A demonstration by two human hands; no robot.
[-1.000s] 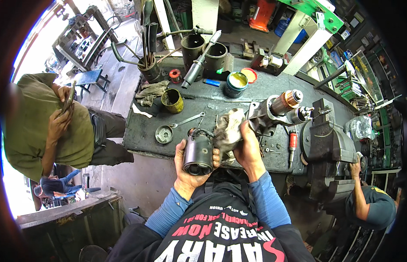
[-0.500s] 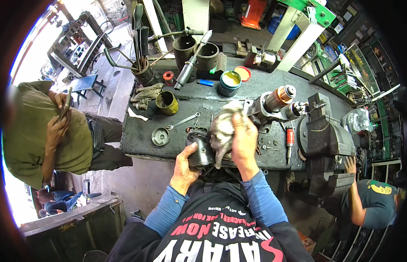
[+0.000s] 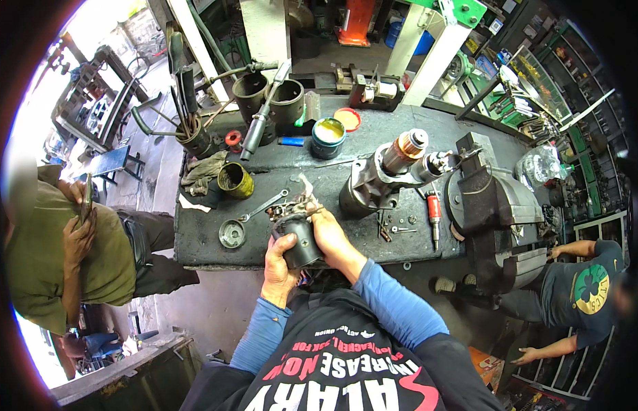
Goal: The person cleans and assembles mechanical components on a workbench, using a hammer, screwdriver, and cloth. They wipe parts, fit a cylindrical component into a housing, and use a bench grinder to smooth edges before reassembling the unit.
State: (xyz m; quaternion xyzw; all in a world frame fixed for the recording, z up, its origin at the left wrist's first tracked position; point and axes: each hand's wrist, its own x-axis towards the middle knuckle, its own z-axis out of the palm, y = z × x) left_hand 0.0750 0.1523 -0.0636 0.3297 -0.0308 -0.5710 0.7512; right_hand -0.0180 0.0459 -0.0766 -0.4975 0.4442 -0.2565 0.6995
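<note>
We see L hand [image 3: 279,266] wrapped round a dark metal cylinder [image 3: 301,248], thumb pressed on its wall, held tilted at the front edge of the surface [image 3: 278,171]; prob. gripped low so the top rim is free. R hand [image 3: 334,237] is closed on a bunched pale rag [image 3: 308,194] against that rim; far fingers hidden, can't tell exactly how they pinch. We'd say L steadies while R presses cloth to metal. Ring spanner [image 3: 265,204] + shallow round cap [image 3: 232,233] lie just beyond L hand, likely for easy reach; motor housing [image 3: 364,192] stands upright R of the rag, presumably on its flat end for stability, w/ copper-banded armature [image 3: 404,152] on top.

Materials: cylinder smooth, satin black, one screw head on its side; rag soft, creased, grimy; spanner bare steel; cap cast, dished; yellow tin [image 3: 236,180] dented, stained; grease tub [image 3: 328,139] open, yellow paste inside; surface dark, scuffed, oily-looking
</note>
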